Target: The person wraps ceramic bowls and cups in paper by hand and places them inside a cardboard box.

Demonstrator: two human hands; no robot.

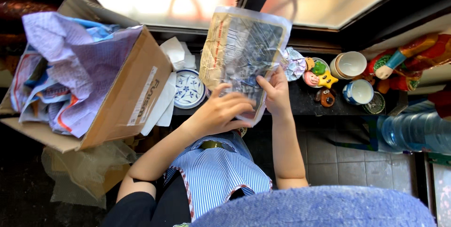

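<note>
Newspaper sheet (244, 55) gripped by my fingers, L hand (221, 112) + R hand (276, 93). Cardboard box (129, 100) at left w/ crumpled paper (70, 62) inside. Two cups (354, 77) on table (300, 102).

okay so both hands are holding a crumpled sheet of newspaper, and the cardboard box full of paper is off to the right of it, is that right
Not quite. In the head view both hands, left hand and right hand, do hold the crumpled sheet of newspaper, but the cardboard box full of paper sits to its left, not its right.

Blue-white striped apron (213, 173), red-checked trim; black short sleeve (134, 206); bare forearms; blue fuzzy garment (319, 208).
</note>
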